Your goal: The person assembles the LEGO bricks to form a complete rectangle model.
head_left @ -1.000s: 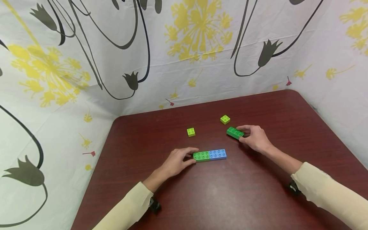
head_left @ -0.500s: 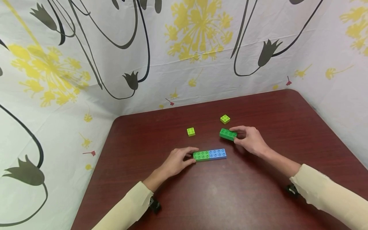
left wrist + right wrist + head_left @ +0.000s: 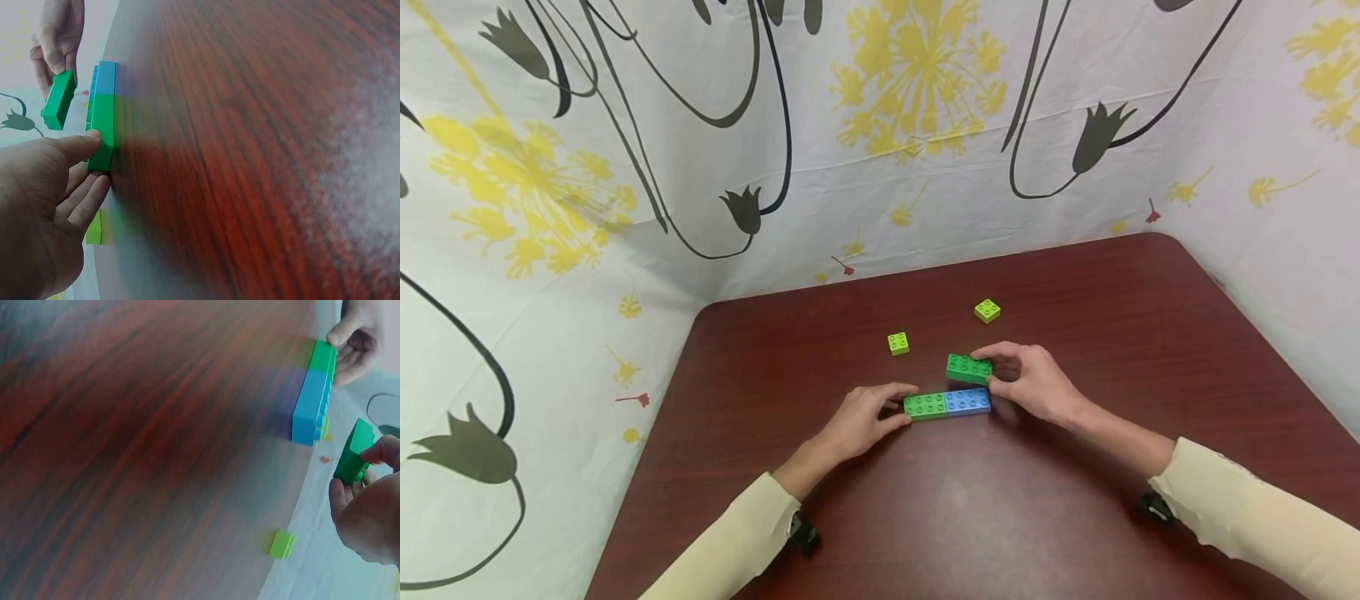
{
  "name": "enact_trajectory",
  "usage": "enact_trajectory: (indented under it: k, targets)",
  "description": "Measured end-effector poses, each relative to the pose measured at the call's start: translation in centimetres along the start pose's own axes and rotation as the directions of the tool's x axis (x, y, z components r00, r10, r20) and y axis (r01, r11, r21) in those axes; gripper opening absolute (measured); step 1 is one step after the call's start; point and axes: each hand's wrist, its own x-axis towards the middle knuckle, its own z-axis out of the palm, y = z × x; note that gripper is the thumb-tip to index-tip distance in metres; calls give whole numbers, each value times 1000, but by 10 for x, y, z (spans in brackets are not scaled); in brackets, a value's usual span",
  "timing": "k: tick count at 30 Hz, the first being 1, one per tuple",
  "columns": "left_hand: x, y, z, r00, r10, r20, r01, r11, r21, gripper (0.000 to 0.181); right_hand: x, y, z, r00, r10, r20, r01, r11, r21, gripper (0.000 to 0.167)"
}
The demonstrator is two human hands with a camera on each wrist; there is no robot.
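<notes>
My left hand (image 3: 860,423) holds the left end of a light green toy building brick (image 3: 925,407), thumb on the near side and fingers on the far side. That brick lies on the table, end to end with a blue brick (image 3: 967,401) of the same studded kind. Between thumb and fingers my right hand (image 3: 1034,382) pinches the right end of a darker green brick (image 3: 969,369), studs up. In the left wrist view this darker brick (image 3: 58,100) hangs raised off the table, apart from the blue one.
Two small lime bricks stand farther back on the dark red wooden table (image 3: 805,333): a left one (image 3: 898,343) and a right one (image 3: 987,311). A white cloth (image 3: 865,125) with flower prints hangs behind the table and along its sides.
My right hand has carried the darker green brick leftward and nearer, from beside the right lime brick to just behind the blue brick. The left hand and its brick have stayed put.
</notes>
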Motion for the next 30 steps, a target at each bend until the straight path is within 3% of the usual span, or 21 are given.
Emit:
enact_trajectory:
  k: [11,30]
  targets:
    - [1,0,0,1000,-5,2,5,1000,-2,45,-1,-2,12,994,-77,78,75,997,27,40]
    - [0,0,0,1000,4,5,-4,1000,-1,45,2,0,28,980,-152,125,171,973,-155,39]
